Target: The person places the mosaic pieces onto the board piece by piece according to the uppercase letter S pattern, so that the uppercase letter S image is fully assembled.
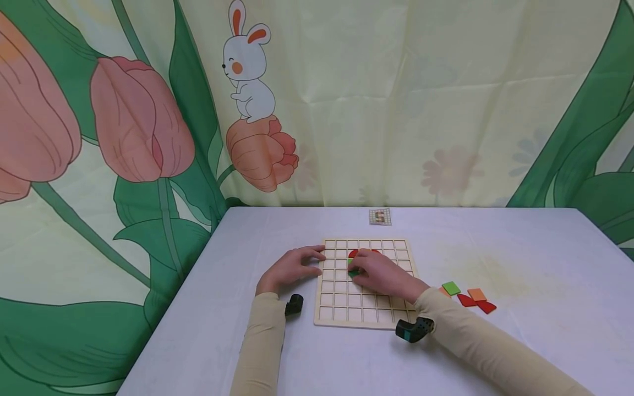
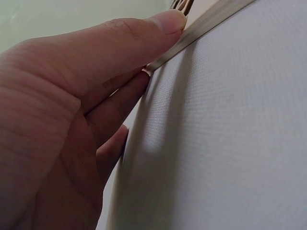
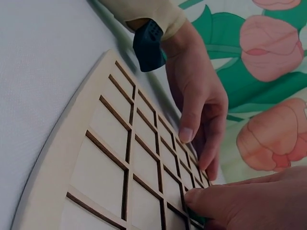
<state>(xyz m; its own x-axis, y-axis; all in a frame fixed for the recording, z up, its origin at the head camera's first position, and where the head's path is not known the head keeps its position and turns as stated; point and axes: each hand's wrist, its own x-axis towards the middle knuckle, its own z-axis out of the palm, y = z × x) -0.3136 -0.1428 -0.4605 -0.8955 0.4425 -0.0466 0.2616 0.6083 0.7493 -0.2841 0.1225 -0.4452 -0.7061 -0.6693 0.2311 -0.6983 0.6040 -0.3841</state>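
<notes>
A square wooden grid board (image 1: pixel 327 319) lies on the white table, and my left hand (image 1: pixel 292 268) rests at its left edge. In the left wrist view, the thumb (image 2: pixel 165 23) and fingertips touch the board's side, with the fingers loosely extended. My right hand (image 1: pixel 383 273) is over the upper middle of the grid, its fingers bent. Between its thumb and fingers it holds a dark green piece (image 3: pixel 195 216), mostly hidden by the hand. Beside these fingers, red pieces (image 1: pixel 353 253) and a light green piece (image 1: pixel 349 263) sit in cells, partly covered.
Right of the board lie loose pieces: a light green square (image 1: pixel 451 288), an orange square (image 1: pixel 477 295), and red pieces (image 1: pixel 487 307). A small patterned card (image 1: pixel 380 216) lies near the table's back edge. A printed curtain (image 1: pixel 356 110) hangs behind.
</notes>
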